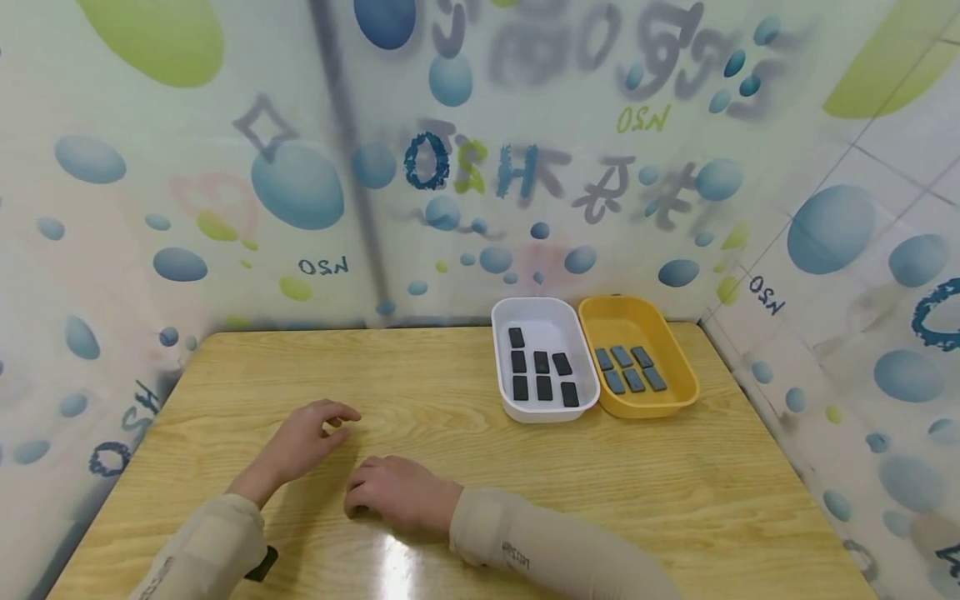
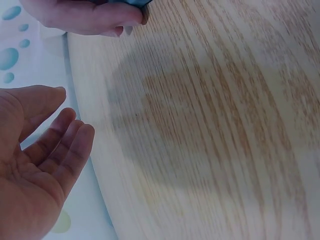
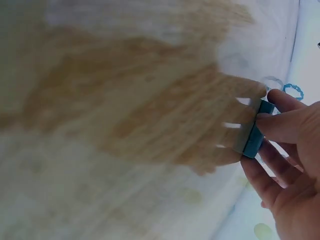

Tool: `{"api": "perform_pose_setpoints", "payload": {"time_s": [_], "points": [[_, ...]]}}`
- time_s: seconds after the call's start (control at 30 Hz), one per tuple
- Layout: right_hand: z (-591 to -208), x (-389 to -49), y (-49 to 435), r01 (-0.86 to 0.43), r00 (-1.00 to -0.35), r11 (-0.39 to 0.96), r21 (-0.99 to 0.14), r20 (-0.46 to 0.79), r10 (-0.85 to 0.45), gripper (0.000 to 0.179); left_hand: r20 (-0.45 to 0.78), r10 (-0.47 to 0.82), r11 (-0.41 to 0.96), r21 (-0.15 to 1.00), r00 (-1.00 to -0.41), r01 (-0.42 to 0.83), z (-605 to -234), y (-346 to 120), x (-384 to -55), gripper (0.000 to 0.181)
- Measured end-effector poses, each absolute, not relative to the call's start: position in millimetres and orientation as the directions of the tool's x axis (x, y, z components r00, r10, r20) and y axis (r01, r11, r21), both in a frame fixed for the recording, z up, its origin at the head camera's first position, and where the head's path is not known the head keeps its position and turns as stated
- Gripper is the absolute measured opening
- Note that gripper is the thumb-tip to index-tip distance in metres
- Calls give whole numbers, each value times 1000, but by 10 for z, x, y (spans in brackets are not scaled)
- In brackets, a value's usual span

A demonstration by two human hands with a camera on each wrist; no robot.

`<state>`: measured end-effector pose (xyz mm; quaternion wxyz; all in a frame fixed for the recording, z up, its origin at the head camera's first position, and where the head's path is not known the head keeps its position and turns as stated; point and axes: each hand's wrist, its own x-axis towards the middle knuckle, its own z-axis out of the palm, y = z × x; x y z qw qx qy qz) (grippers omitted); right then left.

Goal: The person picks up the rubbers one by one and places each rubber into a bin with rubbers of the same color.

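In the right wrist view my right hand (image 3: 295, 160) pinches a small blue rectangular block (image 3: 255, 135) between thumb and fingers, close to the tabletop. From the head camera the block is hidden under that right hand (image 1: 401, 493). A sliver of the blue block (image 2: 132, 2) shows at the top of the left wrist view. My left hand (image 1: 306, 440) hovers over the table to the left, fingers loosely bent and thumb apart. Nothing lies between the fingers of the left hand (image 2: 42, 160).
At the back right, a white tray (image 1: 512, 406) with several black blocks (image 1: 543, 387) touches a yellow tray (image 1: 686, 387) holding several blue-grey blocks (image 1: 633, 380). A dark object (image 1: 262, 564) shows beside the left sleeve. Patterned curtains (image 1: 450, 242) border the wooden table (image 1: 720, 500).
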<state>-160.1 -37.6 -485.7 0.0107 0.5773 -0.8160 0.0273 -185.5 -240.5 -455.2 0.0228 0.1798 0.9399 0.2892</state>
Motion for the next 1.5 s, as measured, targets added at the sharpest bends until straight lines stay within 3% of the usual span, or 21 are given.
{"api": "perform_pose_setpoints", "payload": {"time_s": [0.33, 0.8, 1.13, 1.5], "points": [[-4823, -1644, -392, -938, -345, 345, -27, -5, -939, 17, 67, 358, 763, 554, -931, 333, -4554, -2394, -1861, 23], [-4707, -1645, -185, -952, -303, 302, 44, -23, -953, 19, 57, 363, 758, 562, -930, 330, -4546, -2354, -1834, 22], [-4740, -1706, 100, -940, -332, 334, 70, 36, -943, 25, 48, 369, 748, 578, -928, 327, -4567, -2279, -1820, 22], [-4650, -1733, 500, -900, -435, 435, 1, 45, -899, 27, 15, 370, 756, 576, -929, 310, -4576, -2186, -1774, 22]]}}
